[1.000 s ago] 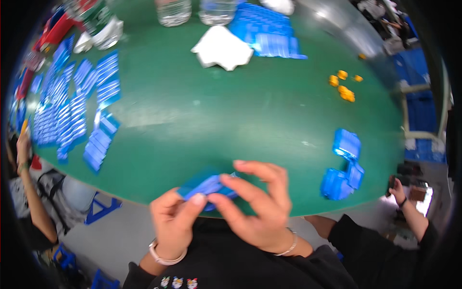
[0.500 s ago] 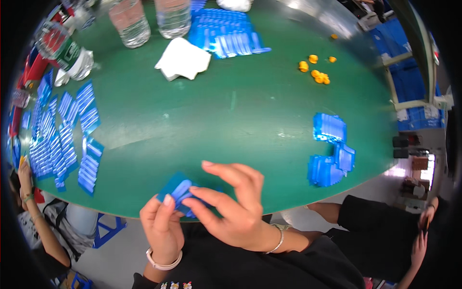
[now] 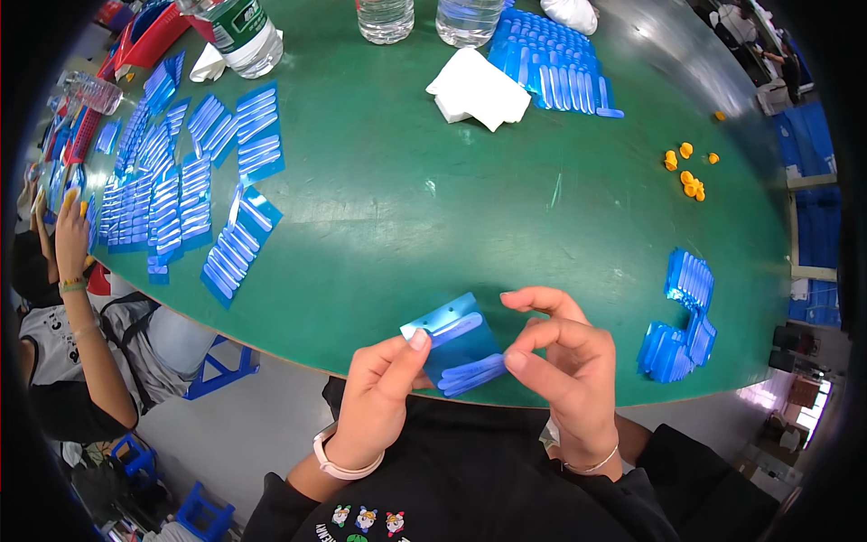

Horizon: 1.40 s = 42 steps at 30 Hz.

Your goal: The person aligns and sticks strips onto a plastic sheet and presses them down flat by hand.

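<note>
The left hand (image 3: 384, 388) pinches a translucent blue film sheet (image 3: 468, 338) above the near edge of the green table (image 3: 379, 244). The right hand (image 3: 573, 384), loosely curled, has its thumb at the ends of the sheet's blue strips (image 3: 471, 376); whether it grips them is unclear.

**Bright light, glare on the far bench**

You have bright light, apparently from overhead. It leaves a pale sheen across the middle of the bench (image 3: 370, 235) and a stronger whitish glare toward its upper right rim. Your film (image 3: 465, 348) catches a pale reflection at its upper edge, and the strips (image 3: 181, 203) at left shine in streaks. The paper (image 3: 479, 90) is nearly washed out. At lower right, a light patch (image 3: 815, 406) blows out to white. Your left grip (image 3: 377, 397) and right grip (image 3: 573, 379) look fairly crisp; the fisheye bends the bench's edge, small rim details smear, and black fills the corners.
</note>
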{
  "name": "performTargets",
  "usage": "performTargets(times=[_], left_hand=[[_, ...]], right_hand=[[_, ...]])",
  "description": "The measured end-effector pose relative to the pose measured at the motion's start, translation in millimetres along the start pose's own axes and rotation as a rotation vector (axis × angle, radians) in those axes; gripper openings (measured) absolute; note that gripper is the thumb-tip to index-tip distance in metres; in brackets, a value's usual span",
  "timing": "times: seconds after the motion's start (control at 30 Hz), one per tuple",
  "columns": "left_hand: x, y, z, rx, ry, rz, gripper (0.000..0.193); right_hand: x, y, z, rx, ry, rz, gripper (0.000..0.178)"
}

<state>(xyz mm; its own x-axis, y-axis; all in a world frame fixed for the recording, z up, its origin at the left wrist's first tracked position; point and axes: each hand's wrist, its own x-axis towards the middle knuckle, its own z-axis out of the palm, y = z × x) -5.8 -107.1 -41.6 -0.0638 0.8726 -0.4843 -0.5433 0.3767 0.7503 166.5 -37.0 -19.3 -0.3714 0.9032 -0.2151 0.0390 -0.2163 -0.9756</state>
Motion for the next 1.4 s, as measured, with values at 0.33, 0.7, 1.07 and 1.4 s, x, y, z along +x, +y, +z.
performTargets(times=[0.33, 0.7, 1.07, 1.4], left_hand=[[-2.2, -5.3, -11.9, 0.032, -0.054, -0.008, 0.036], [-6.1, 7.3, -0.8, 0.049, -0.095, 0.079, 0.023], [-6.2, -0.3, 0.5, 0.091, -0.069, 0.097, 0.021], [-2.3, -2.9, 3.3, 0.131, -0.012, 0.172, 0.019]], right_hand=[[8.0, 8.6, 12.1, 0.04, 0.025, 0.046, 0.006], [7.6, 5.8, 14.4, -0.027, 0.036, 0.033, 0.007], [7.2, 6.6, 15.8, -0.088, 0.051, -0.012, 0.006], [11.3, 3.7, 17.6, -0.296, 0.056, -0.123, 0.007]])
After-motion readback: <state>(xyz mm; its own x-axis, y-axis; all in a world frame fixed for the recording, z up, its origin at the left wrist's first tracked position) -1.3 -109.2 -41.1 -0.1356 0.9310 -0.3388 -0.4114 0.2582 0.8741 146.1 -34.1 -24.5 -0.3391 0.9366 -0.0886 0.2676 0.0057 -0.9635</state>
